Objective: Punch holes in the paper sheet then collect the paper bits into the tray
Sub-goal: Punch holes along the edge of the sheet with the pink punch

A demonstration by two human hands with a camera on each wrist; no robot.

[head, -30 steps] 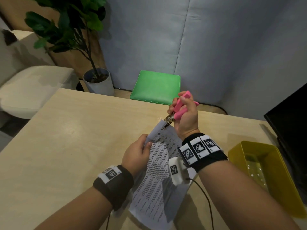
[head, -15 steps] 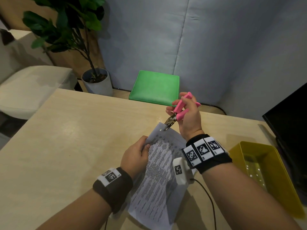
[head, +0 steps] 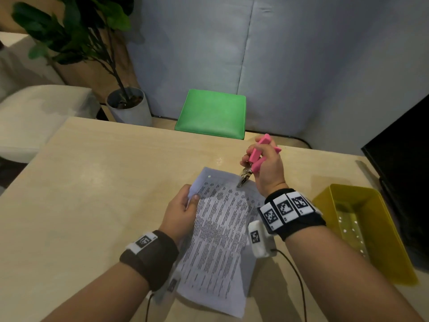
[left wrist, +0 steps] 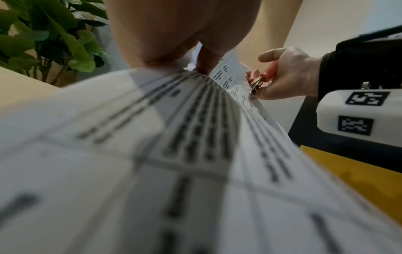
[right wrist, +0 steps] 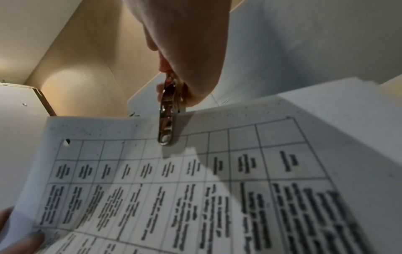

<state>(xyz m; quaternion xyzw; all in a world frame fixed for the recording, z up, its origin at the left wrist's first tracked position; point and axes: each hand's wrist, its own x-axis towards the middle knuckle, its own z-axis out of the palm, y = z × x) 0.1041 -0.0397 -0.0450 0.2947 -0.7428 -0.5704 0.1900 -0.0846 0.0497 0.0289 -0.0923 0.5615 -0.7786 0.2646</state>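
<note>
Here, printed paper sheet (head: 220,231) held over the wooden table (head: 92,194), near edge resting by the forearms. Text is a ruled table w/ rows of dark print, but too blurred to read in any view; no brand or label legible. Wrist bands carry black-and-white square markers, pattern only, no words.

Left hand (head: 180,211) pinches the sheet's left edge, thumb on top, other fingers under the paper and hidden. Right hand (head: 267,166) curled round the pink handles of the hole punch (head: 254,162); metal nose lies over the sheet's top edge, approx mid-width. Whether the nose is fully closed on the paper: can't tell. One punched hole (right wrist: 67,142) near the top left corner.

Yellow tray (head: 362,231) on the table to the right, apart from the sheet; small white bits on its floor. Right tray edge partly cut off by a black monitor (head: 404,163).

Left wrist view mostly filled by blurred paper.
</note>
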